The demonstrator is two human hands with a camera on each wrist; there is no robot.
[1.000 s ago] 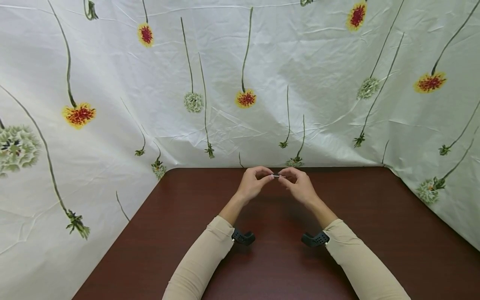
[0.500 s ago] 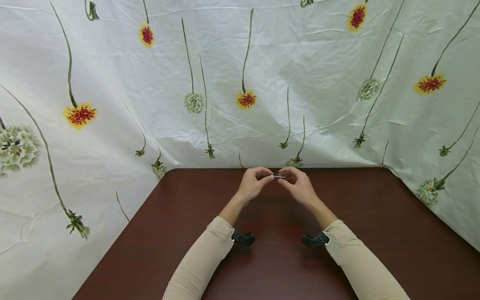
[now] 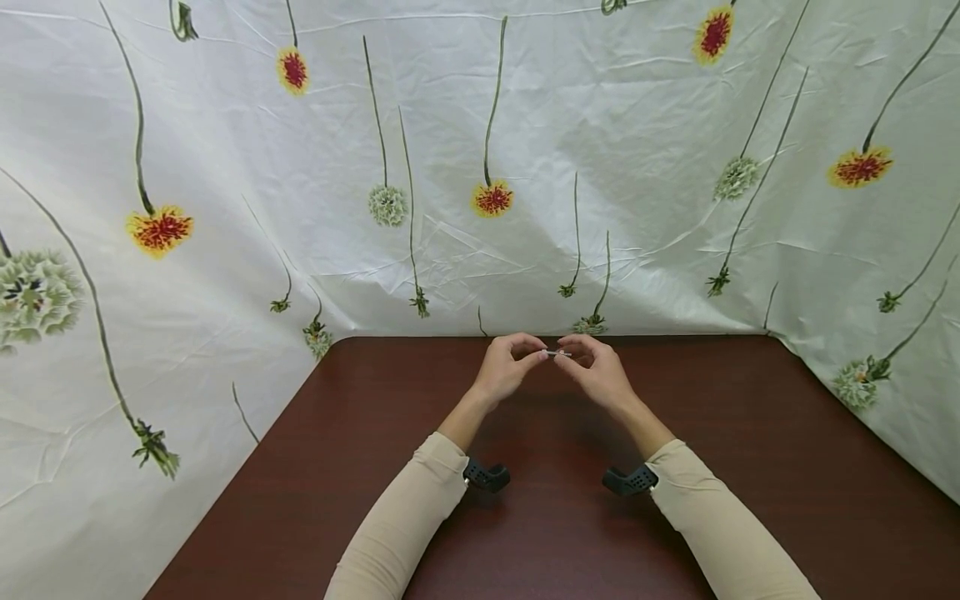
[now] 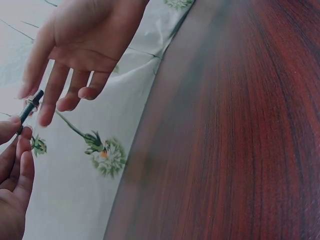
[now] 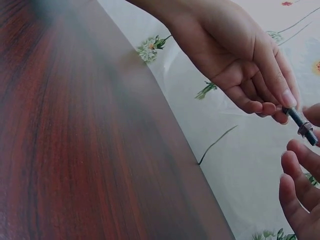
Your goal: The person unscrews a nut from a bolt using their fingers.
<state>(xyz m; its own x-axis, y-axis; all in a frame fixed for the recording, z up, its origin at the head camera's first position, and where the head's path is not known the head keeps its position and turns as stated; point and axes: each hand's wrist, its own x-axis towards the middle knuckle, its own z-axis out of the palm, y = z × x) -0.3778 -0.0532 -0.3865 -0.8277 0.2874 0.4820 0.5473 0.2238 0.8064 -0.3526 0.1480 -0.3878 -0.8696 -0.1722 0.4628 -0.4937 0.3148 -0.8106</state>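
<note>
A dark threaded bolt (image 5: 295, 116) with a nut (image 5: 305, 130) partway along it is held level above the far part of the table. My left hand (image 3: 504, 367) pinches its head end between thumb and fingertips, covering the head. Around the nut end hovers my right hand (image 3: 597, 372), thumb and forefinger on either side of the nut; whether they touch it I cannot tell. In the left wrist view, the fingers of the right hand (image 4: 90, 40) extend fairly straight, and the bolt's tip shows free past the nut.
The reddish-brown table (image 3: 540, 517) lies under both forearms. Behind its far edge hangs a white flower-printed cloth (image 3: 450, 250), which also runs down the left and right sides. A dark strap (image 3: 487, 475) is on each wrist.
The right thumb and fingertips have eased apart around the nut, so more of the bolt and nut shows than a second ago. The left hand and both forearms hold still.
</note>
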